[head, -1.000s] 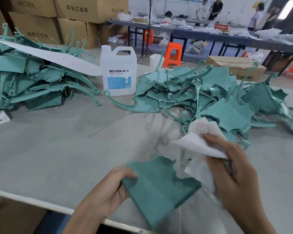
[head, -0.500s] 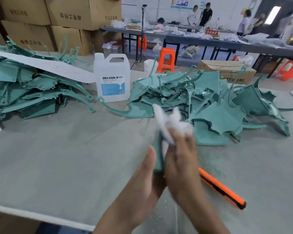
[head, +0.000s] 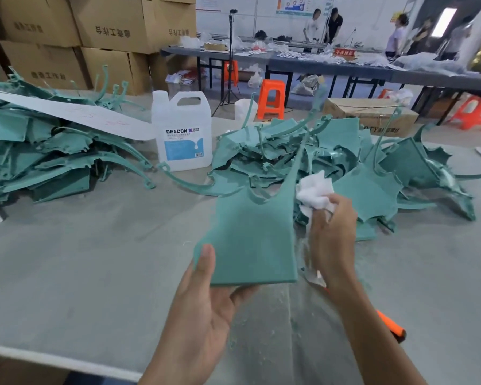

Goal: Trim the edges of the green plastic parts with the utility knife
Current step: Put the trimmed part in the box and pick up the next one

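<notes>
The left hand (head: pixel 203 307) grips a green plastic part (head: pixel 253 240) at its near left corner, thumb flat on the front face and fingers curled behind, holding the panel upright above the table (head: pixel 81 259). The right hand (head: pixel 333 234) is closed round a crumpled white cloth (head: pixel 314 194), held against the panel's right edge near its top. The step in hand looks like wiping and inspection rather than cutting, since no blade is held. The orange utility knife (head: pixel 390 325) lies on the table at the near right, partly hidden beneath the right forearm, among pale shavings. Behind, a heap of green parts (head: pixel 358 162) sits on the right and another heap (head: pixel 39 159) on the far left, with a white DEXCON jug (head: pixel 182 134) between them. The next move probably calls for the right hand to drop the cloth and take up the knife, or for this panel to be set aside and a fresh one drawn from a heap.
</notes>
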Available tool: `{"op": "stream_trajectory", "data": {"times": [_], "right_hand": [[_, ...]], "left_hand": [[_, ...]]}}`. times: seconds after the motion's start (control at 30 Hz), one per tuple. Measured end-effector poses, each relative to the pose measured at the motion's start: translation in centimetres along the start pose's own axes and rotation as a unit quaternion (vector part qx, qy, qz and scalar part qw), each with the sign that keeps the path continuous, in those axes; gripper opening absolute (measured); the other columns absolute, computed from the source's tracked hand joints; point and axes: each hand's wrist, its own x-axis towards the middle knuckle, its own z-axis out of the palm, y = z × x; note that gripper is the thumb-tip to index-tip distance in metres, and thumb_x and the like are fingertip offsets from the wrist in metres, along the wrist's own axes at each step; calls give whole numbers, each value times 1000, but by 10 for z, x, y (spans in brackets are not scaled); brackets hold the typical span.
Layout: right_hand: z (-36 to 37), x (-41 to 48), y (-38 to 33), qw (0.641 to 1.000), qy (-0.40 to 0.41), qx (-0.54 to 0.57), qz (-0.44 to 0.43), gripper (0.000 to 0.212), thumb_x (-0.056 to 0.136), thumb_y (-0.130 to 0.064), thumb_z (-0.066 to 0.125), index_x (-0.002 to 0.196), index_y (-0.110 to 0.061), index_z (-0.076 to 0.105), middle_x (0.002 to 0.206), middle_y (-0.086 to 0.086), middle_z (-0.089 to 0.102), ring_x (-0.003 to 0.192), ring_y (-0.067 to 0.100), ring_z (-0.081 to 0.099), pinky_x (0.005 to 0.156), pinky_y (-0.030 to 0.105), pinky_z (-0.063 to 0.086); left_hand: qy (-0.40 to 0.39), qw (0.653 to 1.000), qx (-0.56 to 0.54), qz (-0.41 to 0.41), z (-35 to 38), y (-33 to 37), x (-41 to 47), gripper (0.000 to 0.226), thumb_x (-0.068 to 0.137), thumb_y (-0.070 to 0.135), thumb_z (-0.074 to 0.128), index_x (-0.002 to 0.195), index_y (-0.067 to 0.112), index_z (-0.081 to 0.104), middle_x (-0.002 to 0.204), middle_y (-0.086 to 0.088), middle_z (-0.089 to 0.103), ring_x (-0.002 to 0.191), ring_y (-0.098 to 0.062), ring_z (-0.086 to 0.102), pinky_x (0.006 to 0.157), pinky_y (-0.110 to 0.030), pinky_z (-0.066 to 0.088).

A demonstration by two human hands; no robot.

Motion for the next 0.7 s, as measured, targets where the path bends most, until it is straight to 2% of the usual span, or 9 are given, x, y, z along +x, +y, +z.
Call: {"op": "stream_trajectory", "data": {"times": [0.1, 0.17, 0.2, 0.3, 0.4, 0.47, 0.57, 0.63, 0.7], "right_hand": [[-12, -6, -7, 966, -79, 216, 115, 7, 100, -30, 57, 106, -27, 57, 99, 10, 60, 73, 15, 59, 60, 33, 52], [-17, -22, -23, 885, -167, 398, 172, 33, 80, -49, 78, 98, -25, 63, 86, 3, 64, 62, 11, 62, 53, 25, 52], [-19, -31, -30, 870, -200, 418, 166, 45, 73, -54, 82, 99, -21, 63, 82, 0, 64, 62, 10, 61, 53, 23, 52], [-24, -45, -50, 896, -200, 389, 71, 20, 97, -30, 65, 111, -18, 57, 87, -2, 64, 66, 10, 59, 54, 25, 51], [-23, -53, -64, 892, -205, 402, 20, 17, 98, -25, 61, 115, -23, 58, 105, 6, 68, 86, 17, 65, 69, 35, 58], [-15, -66, -71, 884, -226, 410, 3, 18, 99, -34, 59, 115, -27, 58, 111, 12, 64, 94, 19, 63, 79, 36, 56], [7, -88, -76, 897, -239, 370, -20, 19, 95, -45, 56, 112, -36, 55, 103, 6, 62, 93, 18, 62, 80, 37, 54], [16, -93, -72, 942, -208, 235, -120, 21, 98, -46, 50, 118, -41, 53, 110, -4, 60, 103, 17, 58, 89, 35, 48], [20, -86, -59, 962, -161, 79, -208, 24, 101, -41, 45, 124, -37, 52, 113, -8, 53, 104, 17, 48, 90, 32, 41]], "left_hand": [[18, 1000, 5, 12, -14, 3, 3, 43, 89, 30, 56, 128, 12, 62, 123, -11, 71, 102, -25, 72, 71, -38, 62], [37, 998, 38, 26, -16, -1, 6, 43, 85, 23, 62, 127, 15, 62, 118, -9, 73, 96, -21, 73, 65, -33, 61], [53, 996, 62, 39, -17, -3, 7, 45, 83, 19, 64, 128, 21, 61, 114, -7, 74, 93, -20, 74, 63, -34, 60], [89, 964, 235, 88, -20, -4, 11, 50, 90, 4, 67, 124, 40, 57, 100, -5, 75, 87, -18, 72, 73, -40, 60], [69, 933, 347, 62, -13, -3, 16, 29, 95, 39, 61, 123, 41, 56, 115, -1, 70, 100, -11, 68, 87, -32, 54], [43, 949, 312, 20, -8, -5, 12, 47, 90, 63, 54, 123, 30, 61, 119, -2, 69, 105, -12, 68, 85, -28, 55], [-6, 975, 223, 0, 2, -5, 0, 48, 82, 72, 55, 105, 34, 75, 116, 14, 71, 97, 4, 69, 79, -15, 54], [-47, 995, 73, -48, 7, -1, -4, 57, 68, 70, 77, 105, 27, 80, 119, 12, 71, 92, -8, 73, 76, -23, 59], [-79, 995, -47, -38, 8, 8, -4, 72, 66, 59, 84, 123, 17, 73, 127, -5, 68, 108, -21, 70, 86, -34, 58]]}}
